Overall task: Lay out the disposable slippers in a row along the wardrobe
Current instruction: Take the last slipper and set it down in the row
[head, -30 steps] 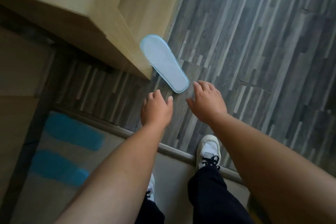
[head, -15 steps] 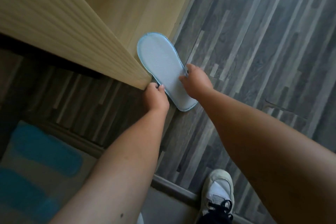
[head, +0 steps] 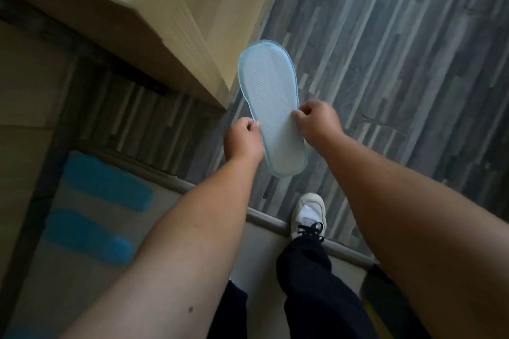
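No readable text, labels, brands, numbers or signs anywhere I can see. I checked the slipper (head: 271, 115) sole facing me: only a ribbed diagonal tread and a light blue stitched edge, no print or size mark. The white sneaker (head: 308, 215) at near centre shows black laces, no logo I can make out. The blue strips (head: 107, 187) on the pale mat at near left are plain colour, nothing written on them. The wardrobe (head: 176, 0) panels at far left are bare wood grain. The grey plank floor (head: 399, 63) carries no markings.
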The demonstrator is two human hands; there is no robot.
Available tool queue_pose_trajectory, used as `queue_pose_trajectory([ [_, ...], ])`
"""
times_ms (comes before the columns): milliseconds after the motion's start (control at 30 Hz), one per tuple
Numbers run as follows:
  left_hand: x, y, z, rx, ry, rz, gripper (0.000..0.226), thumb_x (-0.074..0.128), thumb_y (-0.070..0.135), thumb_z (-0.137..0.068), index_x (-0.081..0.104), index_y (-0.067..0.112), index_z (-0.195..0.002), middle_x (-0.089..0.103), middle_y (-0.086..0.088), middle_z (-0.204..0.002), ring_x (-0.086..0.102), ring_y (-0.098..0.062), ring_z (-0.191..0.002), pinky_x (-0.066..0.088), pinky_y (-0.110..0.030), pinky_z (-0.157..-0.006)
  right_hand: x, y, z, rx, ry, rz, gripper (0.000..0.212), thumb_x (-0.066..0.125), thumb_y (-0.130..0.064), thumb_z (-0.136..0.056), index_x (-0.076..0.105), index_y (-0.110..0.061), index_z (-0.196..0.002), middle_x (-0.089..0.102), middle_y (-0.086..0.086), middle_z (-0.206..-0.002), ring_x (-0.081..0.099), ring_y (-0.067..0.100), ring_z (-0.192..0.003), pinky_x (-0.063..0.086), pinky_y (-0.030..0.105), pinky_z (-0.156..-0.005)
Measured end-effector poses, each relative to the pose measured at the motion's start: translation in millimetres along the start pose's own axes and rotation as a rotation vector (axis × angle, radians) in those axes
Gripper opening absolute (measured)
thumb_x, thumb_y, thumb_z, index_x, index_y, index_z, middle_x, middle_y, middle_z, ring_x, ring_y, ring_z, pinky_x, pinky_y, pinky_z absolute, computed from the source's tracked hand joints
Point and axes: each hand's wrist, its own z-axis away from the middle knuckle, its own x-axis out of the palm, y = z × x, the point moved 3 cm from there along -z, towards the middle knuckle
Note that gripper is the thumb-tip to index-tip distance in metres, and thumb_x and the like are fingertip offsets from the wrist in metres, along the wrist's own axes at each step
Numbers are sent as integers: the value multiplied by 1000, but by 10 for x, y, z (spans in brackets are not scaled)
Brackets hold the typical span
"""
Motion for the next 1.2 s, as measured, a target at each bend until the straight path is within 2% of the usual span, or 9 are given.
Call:
queue_pose_trajectory([
  [133,-291,66,525,14,-66,-15,19,55,26,-93,63,13,-81,70,-11,-86,63,-33,-85,51,-39,-76,-211,-68,644,43,-29,-81,30,58,-34,-88,63,-19,-114,69,7,-100,67,29,-90,58,45,-78],
  [300,-664,64,937,58,-150,-70,18,56,25,-93,63,13,-81,68,-9,-84,60,-28,-81,44,-31,-69,-326,-125,1249,62,-36,-199,19,60,-26,-93,66,-9,-98,62,1,-72,62,24,-70,57,53,-79],
  [400,-809,14,1092,82,-172,-78,19,56,24,-92,64,11,-81,67,-11,-82,59,-27,-79,41,-31,-67,-315,-132,1478,66,-22,-214,19,62,-25,-92,68,-7,-94,63,3,-73,63,23,-72,56,52,-82],
  [500,-944,-86,1191,79,-170,-70,22,55,25,-92,65,8,-82,69,-14,-84,62,-31,-81,48,-35,-72,-257,-156,1637,62,-26,-214,15,64,-27,-90,67,-14,-84,65,3,-73,64,23,-74,57,51,-82],
  [667,-1176,-330,1245,46,-110,-55,23,54,26,-91,65,8,-82,68,-13,-82,57,-28,-76,48,-36,-71,-12,-276,1761,24,-82,-132,19,62,-30,-90,65,-18,-75,66,5,-73,64,25,-71,58,50,-80],
  [767,-1337,-546,1300,9,-47,-35,22,54,27,-91,64,11,-79,65,-8,-76,55,-27,-72,48,-36,-69,199,-402,1833,-26,-115,-82,19,63,-32,-89,67,-16,-78,68,7,-74,66,31,-73,57,50,-79],
  [867,-1533,-834,1414,-69,19,7,24,53,27,-92,61,12,-75,60,-4,-67,51,-24,-65,42,-33,-62,442,-557,1980,-88,-150,-7,21,62,-32,-89,68,-13,-86,68,9,-78,63,28,-74,55,43,-77],
  [1033,-2011,-1359,1614,-147,140,57,24,54,27,-90,60,12,-74,69,-13,-80,60,-31,-76,47,-36,-69,984,-872,2311,-186,-264,101,18,60,-29,-91,67,-14,-86,63,3,-72,59,22,-66,46,27,-59],
  [1200,-2568,-2034,1907,-262,235,149,26,54,27,-91,62,7,-76,71,-15,-81,64,-34,-81,48,-37,-69,1614,-1191,2847,-286,-391,207,16,61,-30,-91,66,-16,-85,68,7,-82,61,24,-73,44,29,-64],
])
